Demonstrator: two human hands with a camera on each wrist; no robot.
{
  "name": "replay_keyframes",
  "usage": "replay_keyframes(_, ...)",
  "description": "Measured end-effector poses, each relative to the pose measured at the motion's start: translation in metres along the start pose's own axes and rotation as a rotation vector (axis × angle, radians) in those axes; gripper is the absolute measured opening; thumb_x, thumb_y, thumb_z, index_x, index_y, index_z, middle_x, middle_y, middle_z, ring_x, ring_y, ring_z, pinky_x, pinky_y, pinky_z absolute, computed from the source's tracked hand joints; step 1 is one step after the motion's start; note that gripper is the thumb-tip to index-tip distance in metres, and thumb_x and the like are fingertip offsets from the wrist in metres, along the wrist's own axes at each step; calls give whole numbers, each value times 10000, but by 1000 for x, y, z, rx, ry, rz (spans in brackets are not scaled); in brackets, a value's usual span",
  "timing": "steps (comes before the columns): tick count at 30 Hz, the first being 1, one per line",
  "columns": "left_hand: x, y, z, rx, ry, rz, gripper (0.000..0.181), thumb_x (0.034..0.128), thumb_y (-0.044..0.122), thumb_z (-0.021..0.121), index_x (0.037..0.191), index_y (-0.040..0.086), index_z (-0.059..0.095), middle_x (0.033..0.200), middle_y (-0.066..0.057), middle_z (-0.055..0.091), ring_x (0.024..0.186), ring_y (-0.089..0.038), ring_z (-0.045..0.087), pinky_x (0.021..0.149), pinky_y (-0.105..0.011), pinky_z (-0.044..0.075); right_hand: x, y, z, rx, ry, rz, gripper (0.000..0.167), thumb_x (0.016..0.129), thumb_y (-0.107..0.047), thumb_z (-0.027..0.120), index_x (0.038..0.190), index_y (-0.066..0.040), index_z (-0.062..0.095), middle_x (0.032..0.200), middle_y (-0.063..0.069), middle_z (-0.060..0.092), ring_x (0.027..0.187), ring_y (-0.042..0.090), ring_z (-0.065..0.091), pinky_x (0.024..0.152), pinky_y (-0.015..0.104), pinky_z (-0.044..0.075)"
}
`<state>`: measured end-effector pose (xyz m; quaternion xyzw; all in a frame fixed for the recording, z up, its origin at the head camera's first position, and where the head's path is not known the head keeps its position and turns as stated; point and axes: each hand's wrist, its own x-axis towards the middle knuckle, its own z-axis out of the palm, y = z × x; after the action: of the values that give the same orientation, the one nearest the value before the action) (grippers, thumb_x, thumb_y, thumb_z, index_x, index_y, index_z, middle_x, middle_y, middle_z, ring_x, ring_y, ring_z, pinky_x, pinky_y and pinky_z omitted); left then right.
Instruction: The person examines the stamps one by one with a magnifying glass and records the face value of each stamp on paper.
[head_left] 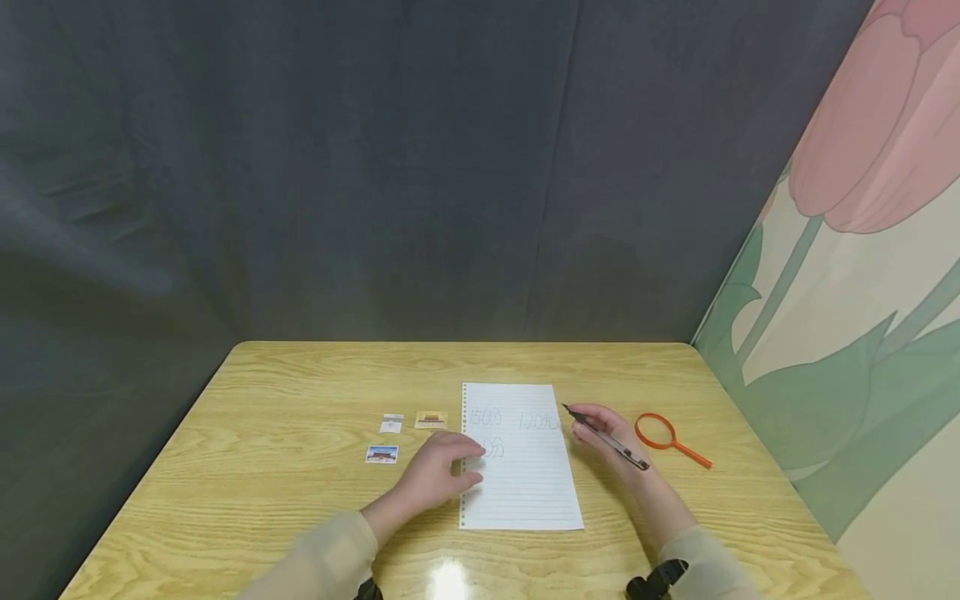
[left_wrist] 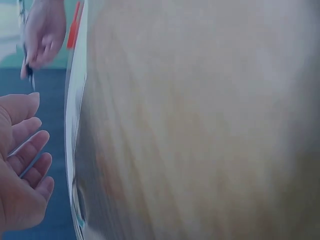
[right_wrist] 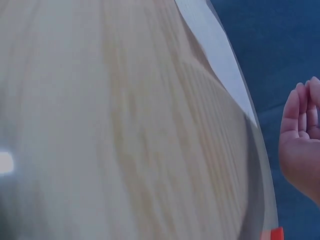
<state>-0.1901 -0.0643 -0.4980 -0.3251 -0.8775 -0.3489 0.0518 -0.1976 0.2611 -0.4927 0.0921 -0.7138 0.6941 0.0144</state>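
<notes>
A lined sheet of paper, punched with holes down its left edge, lies on the table with faint handwriting on its upper part. Over its left edge is my left hand, thumb and fingers apart and holding nothing; it covers part of the writing. The left wrist view shows that hand's fingers loosely bent. To the right of the sheet, my right hand holds a pen, its dark tip pointing up and left near the paper's right edge. In the right wrist view the right hand shows, but the pen does not.
Left of the sheet lie three small stamp-like pictures: a pale one, a yellow one and a blue one. An orange-red magnifying glass rests right of my right hand. Dark curtain hangs behind the wooden table.
</notes>
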Motion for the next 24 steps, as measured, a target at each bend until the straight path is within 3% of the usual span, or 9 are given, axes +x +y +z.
replay_keyframes(5,-4,14,7,12,-48,52,321,835,177,799,1136,86,730,1150,4,695,1117,-211,593,1013,-394,471,6,5,10,-10,1,-10,361,953,-8,630,1238,190,530,1012,154,677,856,133,650,769,246,574)
replay_keyframes(9,-7,18,12,35,-77,57,352,817,182,811,1143,80,728,1159,-1,697,1115,-207,603,1025,-377,461,9,7,18,-125,44,50,318,961,-65,646,1223,111,609,980,229,672,858,161,659,762,233,572)
replay_keyframes(12,-9,18,15,35,-98,38,401,812,194,817,1182,78,715,1197,-11,690,1135,-205,603,1035,-361,457,10,8,21,-197,70,106,296,965,-121,658,1210,46,658,1020,221,693,909,178,675,781,229,572)
replay_keyframes(16,-10,16,17,35,-128,24,476,800,207,829,1233,65,690,1243,-30,675,1158,-207,604,1045,-341,452,11,9,25,-236,44,117,273,962,-126,664,1176,43,674,1074,188,697,920,131,664,784,221,563)
replay_keyframes(20,-11,15,18,48,-180,20,541,793,248,837,1273,61,669,1285,-31,654,1197,-208,585,1061,-342,437,11,10,29,-312,13,110,216,915,-125,723,1097,-10,711,1044,112,693,826,124,627,691,218,538)
replay_keyframes(24,-12,15,18,52,-214,14,563,790,275,840,1285,70,666,1325,-22,630,1248,-217,551,1089,-359,410,13,14,33,-381,-17,78,163,895,-98,737,1038,-26,709,911,58,675,703,132,575,581,221,490)
